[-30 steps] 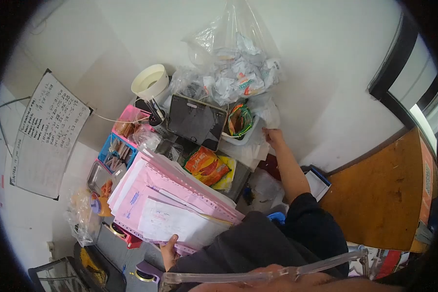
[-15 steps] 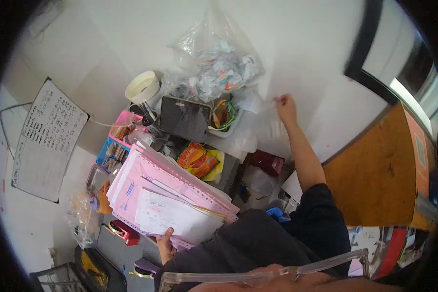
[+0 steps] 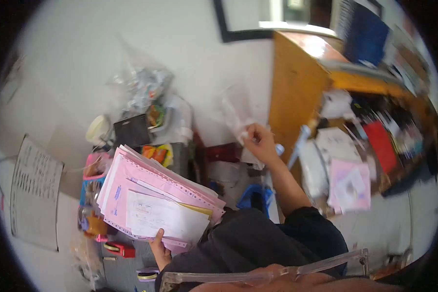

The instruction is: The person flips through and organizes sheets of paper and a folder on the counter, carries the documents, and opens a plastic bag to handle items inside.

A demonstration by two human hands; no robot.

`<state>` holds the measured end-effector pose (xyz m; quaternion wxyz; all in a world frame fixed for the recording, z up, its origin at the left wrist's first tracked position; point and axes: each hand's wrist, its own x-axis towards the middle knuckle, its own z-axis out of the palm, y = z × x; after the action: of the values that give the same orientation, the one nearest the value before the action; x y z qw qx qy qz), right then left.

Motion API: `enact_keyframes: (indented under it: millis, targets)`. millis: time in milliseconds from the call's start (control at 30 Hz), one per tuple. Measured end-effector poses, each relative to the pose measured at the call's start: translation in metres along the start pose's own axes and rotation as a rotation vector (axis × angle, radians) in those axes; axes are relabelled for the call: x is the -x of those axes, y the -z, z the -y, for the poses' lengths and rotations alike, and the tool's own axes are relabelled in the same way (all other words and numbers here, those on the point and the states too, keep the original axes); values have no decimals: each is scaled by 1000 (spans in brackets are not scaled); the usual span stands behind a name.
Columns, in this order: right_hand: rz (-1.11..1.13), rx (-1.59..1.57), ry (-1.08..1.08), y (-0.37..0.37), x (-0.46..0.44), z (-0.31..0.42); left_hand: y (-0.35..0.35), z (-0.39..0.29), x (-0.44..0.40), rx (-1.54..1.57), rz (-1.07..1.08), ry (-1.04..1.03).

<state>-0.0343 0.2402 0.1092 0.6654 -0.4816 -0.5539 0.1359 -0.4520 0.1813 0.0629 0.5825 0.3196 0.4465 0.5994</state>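
Note:
My left hand (image 3: 160,249) grips the lower edge of a thick stack of pink and white papers (image 3: 119,194), thumb on top. The pink sheets have punched holes along their edges, and a smaller white printed sheet (image 3: 165,216) lies uppermost with a yellowish edge beneath it. My right hand (image 3: 260,143) is raised in front of the wall, fingers pinched on a clear plastic bag (image 3: 237,107) that looks thin and blurred.
At left stands a cluttered desk with a dark tablet-like panel (image 3: 132,130), a white tub (image 3: 98,129) and a red tape dispenser (image 3: 119,249). A wooden desk (image 3: 297,82) holds papers at right. A blue bin (image 3: 254,198) sits on the floor between.
The view has swung right, bringing the wooden desk's contents into sight. My right hand has carried the clear plastic bag rightward, away from the cluttered desk. The left hand keeps its paper stack.

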Motion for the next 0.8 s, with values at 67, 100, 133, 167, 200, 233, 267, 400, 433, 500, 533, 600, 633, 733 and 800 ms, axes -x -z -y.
enact_keyframes:
  millis: [67, 100, 133, 167, 200, 233, 267, 400, 433, 500, 533, 600, 633, 733, 800]
  targets:
    - [-26, 54, -28, 23, 80, 48, 13, -14, 25, -44, 96, 42]
    - [47, -73, -121, 15, 106, 77, 28, -27, 31, -19, 177, -22]
    - [108, -214, -256, 22, 134, 91, 28, -32, 40, -29, 247, -54]
    - [64, -195, -259, 27, 162, 111, 34, -39, 46, -38, 290, -36]
    - [79, -175, -282, 31, 186, 135, 40, -46, 48, -18, 354, 4]
    - [92, -157, -313, 36, 215, 165, 47, -58, 60, -2, 415, 51]
    - [52, -137, -329, 41, 244, 200, 53, -71, 76, -12, 450, 82]
    - [-213, -366, -491, 36, 351, 326, 77, -100, 129, 25, 697, 233]
    - [-280, -435, -497, 32, 373, 340, 81, -103, 133, -6, 752, 255]
    - [-294, -638, -519, 2, 424, 369, 102, -128, 141, -13, 823, 351]
    - [-329, -616, -498, -19, 447, 382, 113, -140, 145, -10, 866, 363]
    - [-215, -649, -614, -55, 395, 351, 66, -122, 55, -20, 934, 448]
    - [-139, -648, -642, -47, 404, 359, 49, -110, 65, -9, 958, 460]
    - [-88, -599, -766, -25, 436, 380, 9, -78, 96, -45, 1034, 614]
    - [-118, -528, -881, -64, 445, 361, 9, -54, 59, -35, 1086, 657]
